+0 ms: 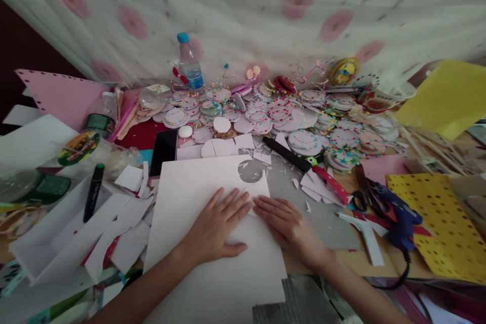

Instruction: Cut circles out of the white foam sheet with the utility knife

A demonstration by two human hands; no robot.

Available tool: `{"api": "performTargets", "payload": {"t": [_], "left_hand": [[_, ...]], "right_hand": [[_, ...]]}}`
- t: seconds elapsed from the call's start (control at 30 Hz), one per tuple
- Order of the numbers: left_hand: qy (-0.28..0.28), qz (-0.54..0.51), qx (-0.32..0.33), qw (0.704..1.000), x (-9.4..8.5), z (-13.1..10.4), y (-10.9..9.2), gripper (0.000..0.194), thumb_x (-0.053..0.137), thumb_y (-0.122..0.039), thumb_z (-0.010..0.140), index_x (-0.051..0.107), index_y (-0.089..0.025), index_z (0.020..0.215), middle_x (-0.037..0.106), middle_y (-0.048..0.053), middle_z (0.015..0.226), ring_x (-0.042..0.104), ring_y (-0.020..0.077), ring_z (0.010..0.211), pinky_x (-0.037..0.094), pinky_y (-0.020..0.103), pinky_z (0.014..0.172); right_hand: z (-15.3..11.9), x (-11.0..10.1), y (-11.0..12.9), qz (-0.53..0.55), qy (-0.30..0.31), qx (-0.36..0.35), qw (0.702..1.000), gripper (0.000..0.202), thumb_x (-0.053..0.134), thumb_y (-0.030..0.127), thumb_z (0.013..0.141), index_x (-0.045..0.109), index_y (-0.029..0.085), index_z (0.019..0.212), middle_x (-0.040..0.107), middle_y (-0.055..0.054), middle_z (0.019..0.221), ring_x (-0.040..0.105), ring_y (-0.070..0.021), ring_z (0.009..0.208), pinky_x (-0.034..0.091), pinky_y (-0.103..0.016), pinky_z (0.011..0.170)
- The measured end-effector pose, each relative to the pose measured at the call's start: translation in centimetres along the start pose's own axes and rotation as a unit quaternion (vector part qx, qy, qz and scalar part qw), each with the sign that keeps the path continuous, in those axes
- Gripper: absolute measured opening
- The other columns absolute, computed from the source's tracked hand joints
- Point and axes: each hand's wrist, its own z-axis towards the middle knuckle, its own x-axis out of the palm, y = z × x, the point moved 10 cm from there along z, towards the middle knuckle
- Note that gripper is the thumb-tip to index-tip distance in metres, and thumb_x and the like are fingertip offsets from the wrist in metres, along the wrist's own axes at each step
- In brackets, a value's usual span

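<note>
The sheet (180, 212) is smooth matt card, the phone (164, 153) seemingly glossy

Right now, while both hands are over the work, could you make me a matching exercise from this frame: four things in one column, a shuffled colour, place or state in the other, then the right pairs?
Column one
1. Left hand
2. Large sheet
3. Marker
4. Upright bottle

Column two
A. Black, with a green cap
B. Standing in front of the curtain
C. Palm down, thumb held apart from the other fingers
D. White, lying flat under a palm

Pairs: 1-C, 2-D, 3-A, 4-B
</note>
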Motion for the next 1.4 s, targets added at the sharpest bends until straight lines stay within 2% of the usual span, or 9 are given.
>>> {"api": "performTargets", "payload": {"t": [0.1, 0.2, 0.33, 0.43, 0.8, 1.0, 1.17, 1.3, 1.4], "left_hand": [[-0.003, -0.001, 0.01, 1.0, -0.6, 0.4, -0.7, 0.077, 0.057, -0.045, 0.087, 0.026, -0.017, 0.151, 0.031, 0.01, 0.157, 0.025, 0.0273, 0.146, 0.012, 0.05, 0.12], [-0.022, -0.008, -0.005, 1.0, -1.4, 1.0, -1.1, 0.064, 0.054, -0.041, 0.089, 0.037, -0.014, 0.145, 0.04, 0.012, 0.152, 0.032, 0.0279, 0.143, 0.017, 0.052, 0.12], [-0.055, -0.021, -0.032, 0.998, -2.0, 1.9, -1.8, 0.051, 0.048, -0.04, 0.093, 0.049, -0.011, 0.136, 0.051, 0.015, 0.143, 0.041, 0.0275, 0.137, 0.022, 0.05, 0.12], [-0.061, -0.015, -0.055, 0.996, -1.7, 2.3, -2.4, 0.053, 0.048, -0.043, 0.093, 0.051, -0.01, 0.134, 0.054, 0.018, 0.14, 0.044, 0.0298, 0.135, 0.024, 0.051, 0.118], [-0.033, 0.004, -0.17, 0.985, 1.7, 1.1, -3.3, 0.068, 0.046, -0.043, 0.094, 0.026, -0.015, 0.152, 0.023, 0.019, 0.158, 0.029, 0.034, 0.144, 0.034, 0.049, 0.108], [-0.045, -0.062, -0.134, 0.988, -1.0, -0.2, -2.9, 0.069, 0.047, -0.037, 0.094, 0.019, -0.018, 0.153, 0.015, 0.018, 0.161, 0.022, 0.0329, 0.146, 0.032, 0.053, 0.11], [-0.189, -0.007, -0.256, 0.948, -7.4, -7.3, 3.3, 0.05, 0.045, -0.023, 0.094, 0.035, -0.021, 0.143, 0.039, 0.014, 0.15, 0.036, 0.0267, 0.138, 0.036, 0.046, 0.109], [-0.331, 0.109, -0.422, 0.837, -12.8, -17.7, 10.2, 0.03, 0.049, -0.027, 0.09, 0.056, -0.017, 0.117, 0.063, 0.013, 0.11, 0.058, 0.0279, 0.106, 0.046, 0.044, 0.096], [-0.318, 0.157, -0.525, 0.774, -13.8, -23.3, 15.0, 0.032, 0.046, -0.032, 0.087, 0.061, -0.013, 0.108, 0.065, 0.015, 0.098, 0.06, 0.0303, 0.097, 0.047, 0.045, 0.093]], "right_hand": [[-1.0, -1.4, -1.3, -0.019, 0.007, 0.045, 0.999, 0.051, 0.046, 0.014, 0.092, 0.052, 0.039, 0.136, 0.058, 0.004, 0.137, 0.058, -0.023, 0.123, 0.05, -0.046, 0.103], [-3.0, -5.3, -3.8, -0.062, -0.053, 0.111, 0.99, 0.042, 0.045, 0.015, 0.09, 0.064, 0.037, 0.122, 0.066, -0.001, 0.125, 0.063, -0.0261, 0.112, 0.054, -0.047, 0.091], [-5.1, -10.6, -6.5, -0.103, -0.121, 0.137, 0.978, 0.03, 0.046, 0.016, 0.089, 0.068, 0.026, 0.107, 0.069, -0.008, 0.111, 0.066, -0.0256, 0.102, 0.054, -0.043, 0.084], [-4.4, -12.3, -8.6, -0.147, -0.115, 0.157, 0.97, 0.026, 0.044, 0.021, 0.091, 0.067, 0.024, 0.104, 0.07, -0.009, 0.105, 0.066, -0.0245, 0.097, 0.053, -0.04, 0.084], [4.5, -6.4, -12.6, -0.318, 0.03, 0.159, 0.934, 0.033, 0.054, 0.021, 0.085, 0.059, 0.014, 0.117, 0.068, -0.015, 0.099, 0.057, -0.0326, 0.093, 0.044, -0.041, 0.078], [3.8, -6.2, -11.1, -0.303, -0.011, 0.106, 0.947, 0.035, 0.049, 0.023, 0.089, 0.058, 0.01, 0.12, 0.067, -0.015, 0.094, 0.055, -0.0302, 0.086, 0.044, -0.04, 0.081], [2.4, -5.1, -11.3, -0.314, -0.035, 0.123, 0.941, 0.038, 0.05, 0.026, 0.089, 0.057, 0.009, 0.123, 0.066, -0.015, 0.094, 0.057, -0.0313, 0.086, 0.046, -0.041, 0.074], [3.0, -4.7, -9.3, -0.306, -0.077, 0.135, 0.939, 0.032, 0.048, 0.027, 0.091, 0.061, 0.014, 0.117, 0.063, -0.016, 0.112, 0.058, -0.0321, 0.094, 0.047, -0.044, 0.076], [4.0, -3.4, -5.2, -0.213, -0.081, 0.074, 0.971, 0.028, 0.046, 0.028, 0.094, 0.06, 0.015, 0.115, 0.061, -0.016, 0.116, 0.058, -0.0298, 0.102, 0.047, -0.043, 0.084]]}}
